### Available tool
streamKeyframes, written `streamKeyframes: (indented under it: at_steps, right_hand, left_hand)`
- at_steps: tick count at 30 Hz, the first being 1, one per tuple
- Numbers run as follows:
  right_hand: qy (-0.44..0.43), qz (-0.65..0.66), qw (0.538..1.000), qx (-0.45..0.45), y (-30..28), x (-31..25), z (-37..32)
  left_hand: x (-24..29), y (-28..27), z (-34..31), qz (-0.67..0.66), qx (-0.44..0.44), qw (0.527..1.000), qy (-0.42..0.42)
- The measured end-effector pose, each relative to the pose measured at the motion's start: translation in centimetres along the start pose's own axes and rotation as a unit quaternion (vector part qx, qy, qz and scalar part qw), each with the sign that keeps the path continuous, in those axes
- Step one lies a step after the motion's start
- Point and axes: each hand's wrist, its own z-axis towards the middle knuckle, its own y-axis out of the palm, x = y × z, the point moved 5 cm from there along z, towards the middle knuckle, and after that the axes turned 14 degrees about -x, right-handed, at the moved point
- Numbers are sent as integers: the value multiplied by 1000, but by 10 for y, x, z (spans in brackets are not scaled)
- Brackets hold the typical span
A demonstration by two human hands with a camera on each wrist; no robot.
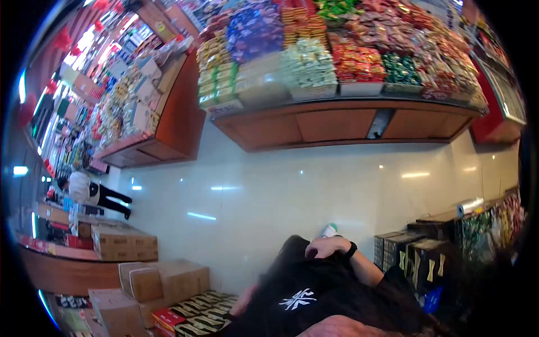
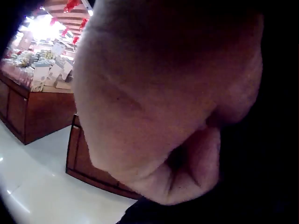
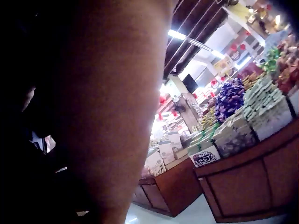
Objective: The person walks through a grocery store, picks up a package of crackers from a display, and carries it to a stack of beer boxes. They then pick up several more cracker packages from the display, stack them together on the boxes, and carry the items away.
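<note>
The head view is tilted, with a black garment with a white logo [image 1: 297,297] filling its lower middle. My right hand [image 1: 327,247], with a black band at the wrist, curls its fingers over the garment's upper edge and grips the cloth. My left hand [image 1: 245,300] shows only as a patch at the garment's left edge, and the rest is covered by cloth. In the left wrist view my left hand [image 2: 159,116] fills the frame, folded, with dark cloth [image 2: 261,186] beside it. A blurred limb [image 3: 112,107] blocks most of the right wrist view, so no fingers show there.
Wooden display stands [image 1: 337,121] heaped with wrapped sweets stand across a glossy white floor [image 1: 269,191]. Cardboard boxes [image 1: 126,241] and snack cartons [image 1: 196,314] lie at the lower left, and dark boxes [image 1: 415,253] at the right. Another person [image 1: 90,194] bends at the far left.
</note>
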Motion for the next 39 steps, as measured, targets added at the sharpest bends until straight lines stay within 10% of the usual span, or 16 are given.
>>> streamKeyframes:
  at_steps: [10, 25, 39]
  right_hand:
    - [-25, 51, 998, -2, -83, 3, 38]
    - [181, 135, 952, 206, -313, -48, 198]
    - [151, 147, 934, 287, -440, -29, 315]
  left_hand:
    - [-8, -73, 42, -32, -19, 999, 16]
    - [7, -371, 60, -16, -24, 996, 86]
    - [42, -593, 103, 102, 13, 995, -7]
